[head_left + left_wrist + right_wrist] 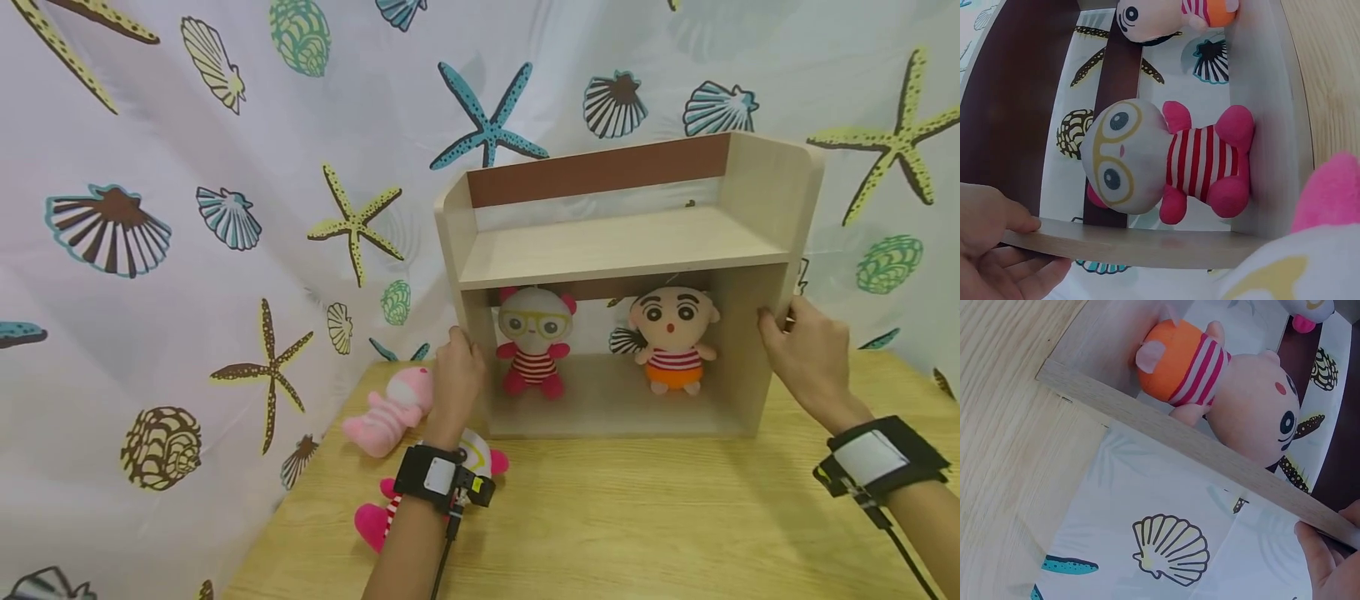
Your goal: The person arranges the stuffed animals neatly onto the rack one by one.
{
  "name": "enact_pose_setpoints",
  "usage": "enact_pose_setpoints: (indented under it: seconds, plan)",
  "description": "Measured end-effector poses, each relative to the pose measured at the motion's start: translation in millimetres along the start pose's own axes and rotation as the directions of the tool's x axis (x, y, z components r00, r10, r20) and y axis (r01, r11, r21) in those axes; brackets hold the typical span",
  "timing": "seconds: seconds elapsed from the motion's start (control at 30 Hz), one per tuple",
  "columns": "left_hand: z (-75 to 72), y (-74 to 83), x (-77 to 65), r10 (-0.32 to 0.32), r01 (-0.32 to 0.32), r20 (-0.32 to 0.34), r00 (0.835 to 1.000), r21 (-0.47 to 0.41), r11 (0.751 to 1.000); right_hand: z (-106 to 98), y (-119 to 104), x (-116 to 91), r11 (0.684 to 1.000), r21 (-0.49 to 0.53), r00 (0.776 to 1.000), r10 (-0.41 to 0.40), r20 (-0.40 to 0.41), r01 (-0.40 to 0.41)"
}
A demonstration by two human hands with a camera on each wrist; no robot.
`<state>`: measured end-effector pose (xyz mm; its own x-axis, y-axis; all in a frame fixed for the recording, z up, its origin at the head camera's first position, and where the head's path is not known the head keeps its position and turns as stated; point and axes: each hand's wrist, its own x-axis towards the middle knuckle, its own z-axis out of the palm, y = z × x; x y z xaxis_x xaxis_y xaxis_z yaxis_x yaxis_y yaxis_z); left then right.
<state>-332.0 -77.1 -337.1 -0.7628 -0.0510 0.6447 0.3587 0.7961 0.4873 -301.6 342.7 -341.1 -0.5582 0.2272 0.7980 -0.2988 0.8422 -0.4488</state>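
A small wooden shelf (630,242) with a brown back strip stands on the table. My left hand (459,375) grips its left side panel; in the left wrist view the thumb lies inside the panel and the fingers outside. On the opposite panel, my right hand (813,358) pinches the edge between thumb and fingers. Inside the lower compartment sit two plush dolls: a panda-like doll (534,333) with yellow glasses and a red-striped body at the left, and a boy doll (673,333) with orange shorts at the right.
Left of the shelf a pink plush toy (390,412) lies on the wooden table (600,517). Another glasses-wearing plush doll (372,525) lies nearer, partly hidden under my left forearm. A curtain (150,333) printed with shells and starfish hangs behind and at the left.
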Motion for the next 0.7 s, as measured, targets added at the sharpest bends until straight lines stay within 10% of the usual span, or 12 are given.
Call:
enact_pose_setpoints:
  seconds: [0.7]
  plan:
    - [-56.5, 7.5, -23.7, -0.040, 0.035, 0.238, 0.970, 0.024, 0.999, 1.6, 2.7, -2.3, 0.998, -0.022, 0.998, -0.055, -0.010, 0.055]
